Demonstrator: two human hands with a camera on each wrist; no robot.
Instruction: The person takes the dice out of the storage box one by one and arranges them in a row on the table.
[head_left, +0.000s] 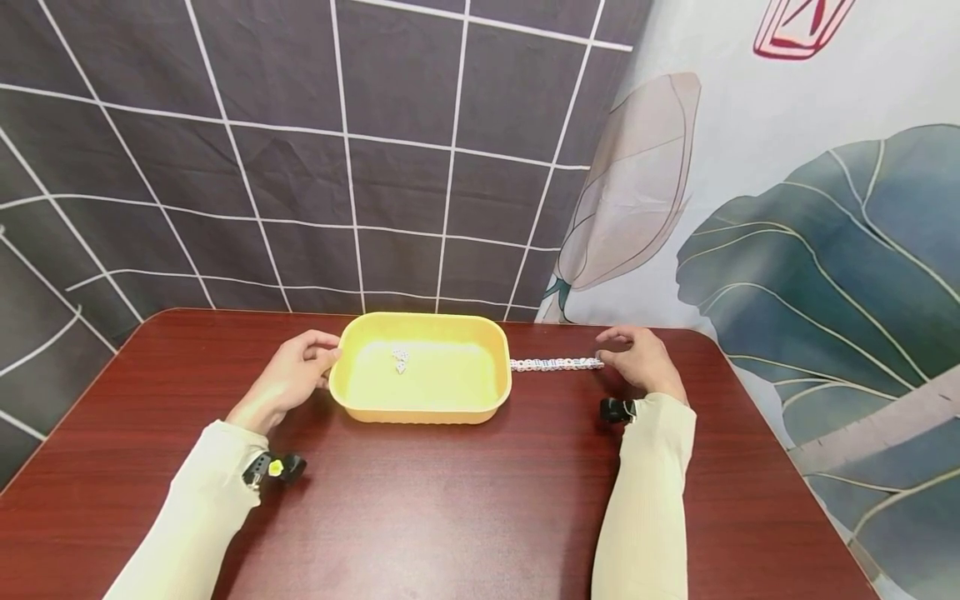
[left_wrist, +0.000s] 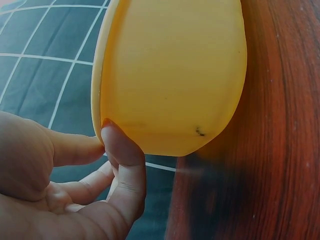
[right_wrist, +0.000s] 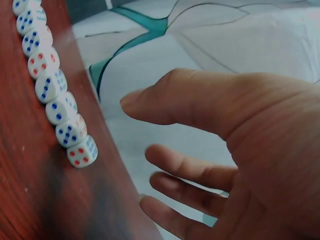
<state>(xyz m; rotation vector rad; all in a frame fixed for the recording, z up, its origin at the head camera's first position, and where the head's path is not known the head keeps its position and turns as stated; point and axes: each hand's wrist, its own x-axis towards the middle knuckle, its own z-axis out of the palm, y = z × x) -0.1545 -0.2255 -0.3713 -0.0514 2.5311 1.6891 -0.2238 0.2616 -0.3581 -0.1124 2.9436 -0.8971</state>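
Observation:
A yellow plastic bin [head_left: 420,415] stands on the table with a few small white dice [head_left: 401,360] lying inside it. At its left end, my left hand [head_left: 288,375] pinches the rim between thumb and finger [left_wrist: 125,150]. A straight row of white dice [head_left: 555,364] with red and blue pips runs from the bin's right side. My right hand [head_left: 637,360] is by the row's far right end. In the right wrist view its fingers [right_wrist: 190,170] are spread apart and hold nothing, beside the last die [right_wrist: 82,152].
The reddish-brown wooden table [head_left: 450,500] has its back edge close behind the bin and the row. Behind it hang a dark grid-patterned cloth [head_left: 405,192] and a pale leaf-printed cloth [head_left: 750,292]. Each wrist wears a black strap with a small camera [head_left: 615,410].

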